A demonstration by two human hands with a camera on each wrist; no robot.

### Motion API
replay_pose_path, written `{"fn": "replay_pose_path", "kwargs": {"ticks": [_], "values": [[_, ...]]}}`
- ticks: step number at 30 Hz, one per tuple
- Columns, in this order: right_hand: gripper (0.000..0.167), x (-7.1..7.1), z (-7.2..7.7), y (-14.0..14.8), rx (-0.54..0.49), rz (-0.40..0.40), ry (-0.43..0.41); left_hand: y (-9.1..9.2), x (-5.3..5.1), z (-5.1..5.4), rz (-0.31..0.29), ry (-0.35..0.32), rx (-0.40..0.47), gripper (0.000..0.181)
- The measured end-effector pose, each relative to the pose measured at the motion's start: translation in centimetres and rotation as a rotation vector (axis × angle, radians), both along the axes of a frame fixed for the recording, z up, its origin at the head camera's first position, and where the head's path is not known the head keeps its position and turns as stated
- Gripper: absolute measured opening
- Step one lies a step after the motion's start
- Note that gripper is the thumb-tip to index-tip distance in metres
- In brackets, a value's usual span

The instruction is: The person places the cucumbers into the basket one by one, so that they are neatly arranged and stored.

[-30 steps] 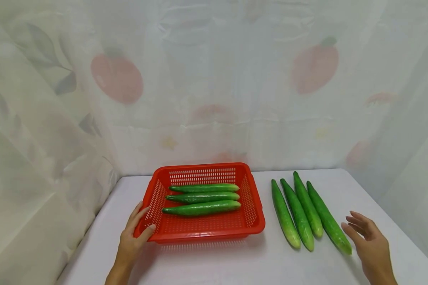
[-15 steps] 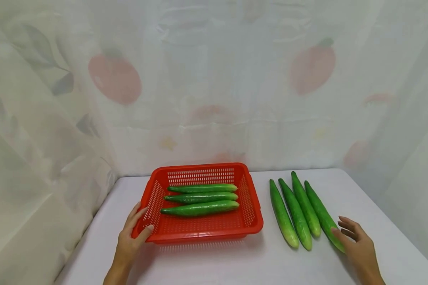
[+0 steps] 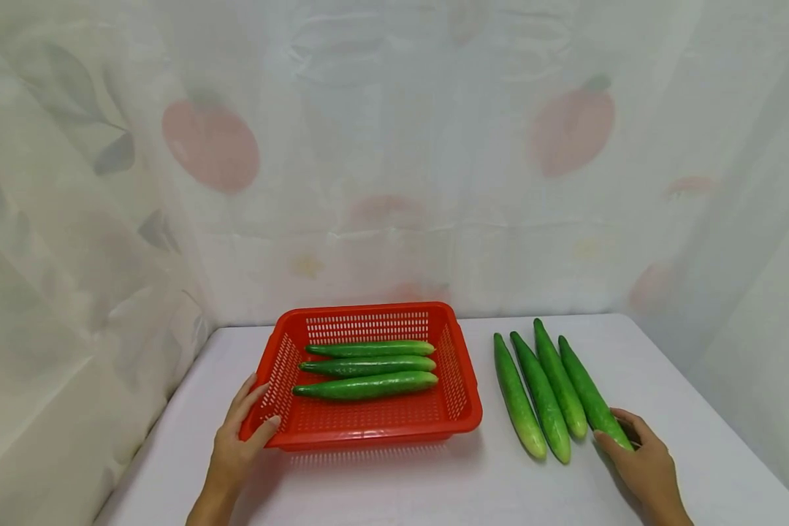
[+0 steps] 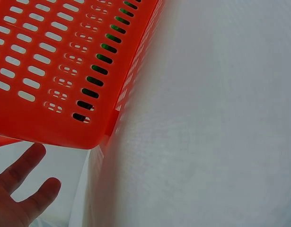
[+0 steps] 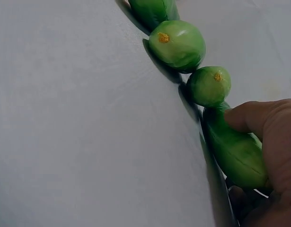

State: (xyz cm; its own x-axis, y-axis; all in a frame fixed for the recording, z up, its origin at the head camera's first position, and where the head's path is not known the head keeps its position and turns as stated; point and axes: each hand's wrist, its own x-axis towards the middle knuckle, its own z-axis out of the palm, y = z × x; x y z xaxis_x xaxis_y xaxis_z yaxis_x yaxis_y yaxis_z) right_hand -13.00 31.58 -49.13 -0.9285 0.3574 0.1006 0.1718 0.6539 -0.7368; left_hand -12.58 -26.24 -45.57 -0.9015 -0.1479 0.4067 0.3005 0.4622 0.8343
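Near its lower end, my right hand (image 3: 644, 459) grips the rightmost green cucumber (image 3: 585, 383), which lies on the white table. In the right wrist view the thumb (image 5: 251, 116) presses one side of that cucumber (image 5: 235, 151); the fingers beyond it are mostly hidden. Several cucumbers lie in a slanted row there, including one (image 3: 559, 380) just left of the held one. My left hand (image 3: 233, 442) rests its spread fingers at the front left corner of the red plastic basket (image 3: 368, 437). Inside the basket, 3 cucumbers (image 3: 368, 385) lie crosswise, side by side.
A pale curtain (image 3: 394, 161) with fruit prints hangs right behind the table's back edge. More cloth (image 3: 59, 329) stands along the left side, and a whitish panel (image 3: 769, 351) borders the right. White tabletop (image 3: 394, 489) stretches in front of the basket.
My right hand has moved left onto the rightmost cucumber and now grips its lower end. The left hand stays at the basket corner. The whole view has drifted slightly.
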Motion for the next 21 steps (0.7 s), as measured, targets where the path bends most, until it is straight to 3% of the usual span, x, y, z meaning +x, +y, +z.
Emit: {"fn": "replay_pose_path", "kwargs": {"ticks": [8,14,21], "values": [[0.052,-0.11,-0.31,-0.02,0.042,-0.059,0.030,-0.03,-0.02,0.03,-0.005,0.024,-0.005,0.051],[0.048,-0.14,-0.32,-0.01,-0.024,-0.115,0.045,-0.06,-0.21,0.05,-0.015,0.039,0.007,0.050],[0.049,-0.10,-0.19,0.01,-0.120,-0.202,0.058,-0.12,-0.13,-0.11,-0.004,0.012,0.002,0.051]]}}
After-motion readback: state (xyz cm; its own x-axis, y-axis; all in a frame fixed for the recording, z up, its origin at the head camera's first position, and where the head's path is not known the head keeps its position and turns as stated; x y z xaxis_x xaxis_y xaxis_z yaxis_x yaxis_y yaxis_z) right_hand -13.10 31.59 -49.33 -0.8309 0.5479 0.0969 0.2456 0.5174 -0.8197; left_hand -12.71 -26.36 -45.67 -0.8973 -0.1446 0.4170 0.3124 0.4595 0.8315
